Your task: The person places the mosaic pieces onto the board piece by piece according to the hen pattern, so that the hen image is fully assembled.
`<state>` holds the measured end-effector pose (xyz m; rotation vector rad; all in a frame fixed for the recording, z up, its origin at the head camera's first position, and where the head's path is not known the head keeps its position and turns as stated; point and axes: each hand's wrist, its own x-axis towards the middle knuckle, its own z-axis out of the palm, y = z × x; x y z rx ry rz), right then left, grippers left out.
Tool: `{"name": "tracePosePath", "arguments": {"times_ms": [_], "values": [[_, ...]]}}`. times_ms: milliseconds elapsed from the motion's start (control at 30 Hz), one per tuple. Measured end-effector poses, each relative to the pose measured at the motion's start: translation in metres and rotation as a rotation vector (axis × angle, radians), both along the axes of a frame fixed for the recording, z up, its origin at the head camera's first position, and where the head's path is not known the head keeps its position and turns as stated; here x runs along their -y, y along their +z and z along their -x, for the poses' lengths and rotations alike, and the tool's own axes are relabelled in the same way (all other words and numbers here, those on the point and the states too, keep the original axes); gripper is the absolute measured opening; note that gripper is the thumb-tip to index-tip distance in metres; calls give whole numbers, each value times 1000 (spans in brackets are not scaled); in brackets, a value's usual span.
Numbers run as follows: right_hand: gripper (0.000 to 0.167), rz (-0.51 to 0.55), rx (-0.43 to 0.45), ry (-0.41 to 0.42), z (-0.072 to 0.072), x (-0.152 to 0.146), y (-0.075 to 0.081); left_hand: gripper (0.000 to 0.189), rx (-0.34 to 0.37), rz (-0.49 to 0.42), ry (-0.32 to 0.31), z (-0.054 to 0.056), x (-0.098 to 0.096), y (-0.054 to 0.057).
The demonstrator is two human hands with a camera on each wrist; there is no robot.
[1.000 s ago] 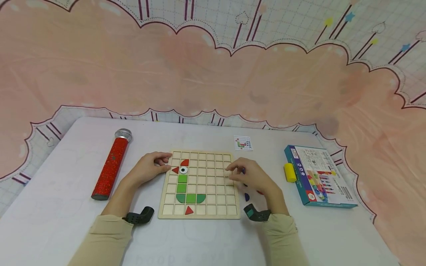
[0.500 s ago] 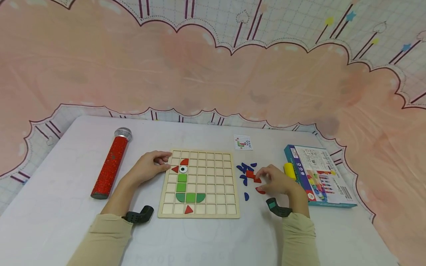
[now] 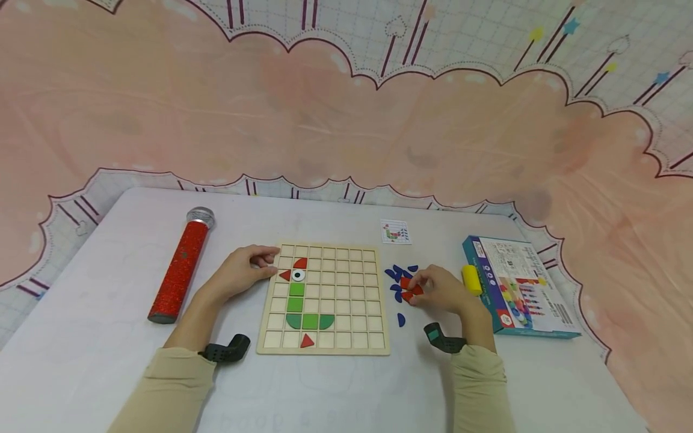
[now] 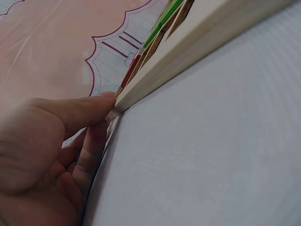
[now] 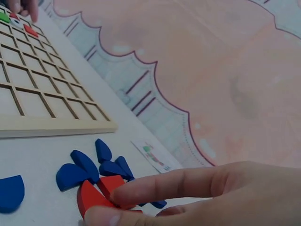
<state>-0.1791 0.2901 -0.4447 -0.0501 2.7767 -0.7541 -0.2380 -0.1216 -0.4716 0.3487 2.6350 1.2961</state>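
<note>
The wooden board [image 3: 346, 352] lies flat on the white table [image 3: 325, 391], between the two hands, and its surface is divided into many small squares. Near its left side, a white eye piece [image 3: 298, 275] sits under a rounded red piece [image 3: 300, 263] and just to the right of a red triangle [image 3: 284, 275]. Below the eye, green pieces [image 3: 295, 290] go down in a column and then continue to the right in a row, and under this row is another red triangle [image 3: 307, 341]. The left hand [image 3: 240, 272] touches the left edge of the board near the far corner, with thumb and forefinger spread apart. The right hand [image 3: 441, 290] is beside the board, on the right, and its thumb and forefinger pinch a curved red piece [image 5: 89, 200]. A red square [image 5: 109, 183] is just beside this piece, and several blue pieces [image 5: 70, 176] lie around them; one more blue piece [image 3: 401, 320] is nearer to the person. Beyond the pieces lies a small picture card [image 3: 395, 232]. On the right, a yellow cylinder [image 3: 471, 280] is next to a flat box [image 3: 536, 288], and on the left there is a red microphone [image 3: 178, 270].
</note>
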Motion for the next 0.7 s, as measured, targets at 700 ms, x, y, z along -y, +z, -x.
{"name": "tracePosePath", "arguments": {"times_ms": [700], "values": [[25,-49,59,10,-4,7,9,44,-4,6,-4,0,0,1]]}}
